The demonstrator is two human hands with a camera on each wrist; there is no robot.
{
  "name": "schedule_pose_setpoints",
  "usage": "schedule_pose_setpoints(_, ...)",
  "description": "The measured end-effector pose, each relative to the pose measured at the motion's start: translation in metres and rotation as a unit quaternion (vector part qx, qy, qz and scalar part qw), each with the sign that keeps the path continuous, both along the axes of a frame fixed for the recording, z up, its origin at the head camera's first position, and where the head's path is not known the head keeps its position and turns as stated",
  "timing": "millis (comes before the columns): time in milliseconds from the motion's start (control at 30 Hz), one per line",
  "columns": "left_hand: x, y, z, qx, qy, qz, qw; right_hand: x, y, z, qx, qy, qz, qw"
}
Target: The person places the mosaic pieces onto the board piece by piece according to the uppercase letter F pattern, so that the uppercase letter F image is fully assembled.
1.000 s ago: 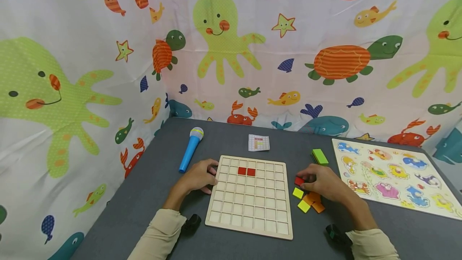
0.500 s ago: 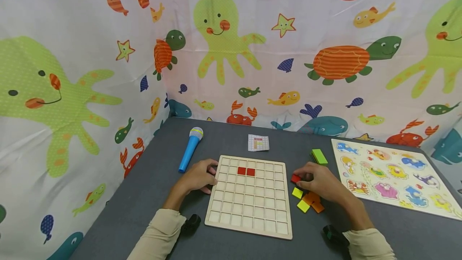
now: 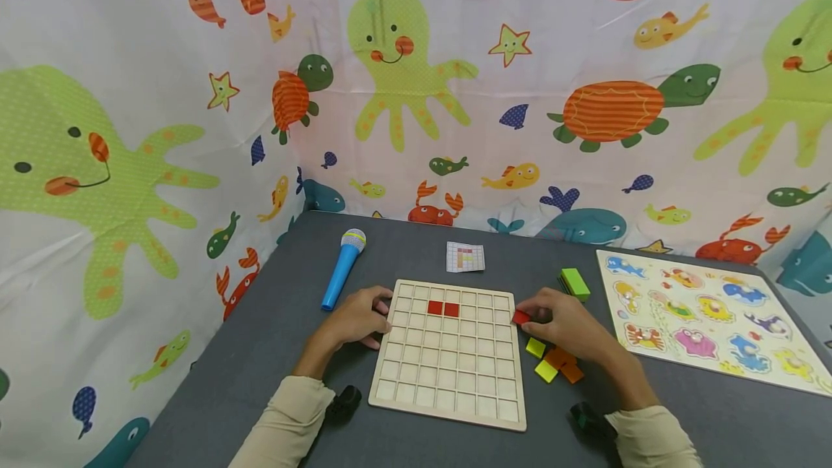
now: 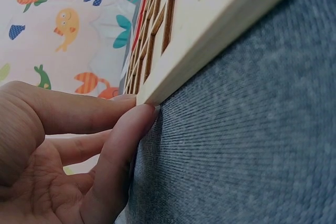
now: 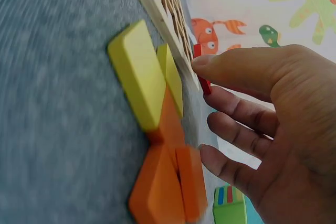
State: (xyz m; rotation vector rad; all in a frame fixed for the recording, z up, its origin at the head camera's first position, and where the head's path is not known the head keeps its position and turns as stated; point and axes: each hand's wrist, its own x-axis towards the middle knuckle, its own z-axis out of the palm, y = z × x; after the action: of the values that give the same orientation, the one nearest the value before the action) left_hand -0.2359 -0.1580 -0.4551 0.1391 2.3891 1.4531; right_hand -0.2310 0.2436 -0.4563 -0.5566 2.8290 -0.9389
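Note:
A wooden grid board point(image 3: 448, 360) lies on the dark table, with two red square tiles point(image 3: 443, 308) side by side in its second row from the far edge. My left hand point(image 3: 356, 318) pinches the board's left edge between thumb and index finger, as the left wrist view shows. Just off the board's right edge, my right hand point(image 3: 567, 323) pinches another red tile point(image 5: 198, 51) between thumb and fingertip. Below that hand lie yellow tiles point(image 3: 547, 370) and orange tiles point(image 3: 560, 358) in a loose heap.
A small printed grid card point(image 3: 465, 257) lies behind the board. To the left is a blue toy microphone point(image 3: 341, 269). Green blocks point(image 3: 575, 284) are stacked beyond the right hand, and a sea-animal puzzle board point(image 3: 708, 316) lies far right. A patterned curtain point(image 3: 416, 92) hangs behind the table.
My right hand has moved left with the red tile, from above the loose tiles to the board's right edge. The left hand stays at the board's left edge.

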Motion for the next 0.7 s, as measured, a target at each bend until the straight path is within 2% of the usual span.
schedule_pose_setpoints(200,0.000,-0.001,0.001,0.003,-0.006,0.000,1.0000,-0.004,-0.012,0.002,-0.004,0.009,0.008,0.9999)
schedule_pose_setpoints(567,-0.001,-0.001,0.002,0.002,-0.009,-0.002,1.0000,-0.008,-0.035,0.006,-0.012,-0.010,0.019,0.9997)
schedule_pose_setpoints(700,-0.001,-0.002,0.003,0.002,-0.008,-0.005,1.0000,-0.010,-0.044,0.006,-0.005,-0.005,0.022,0.9997)
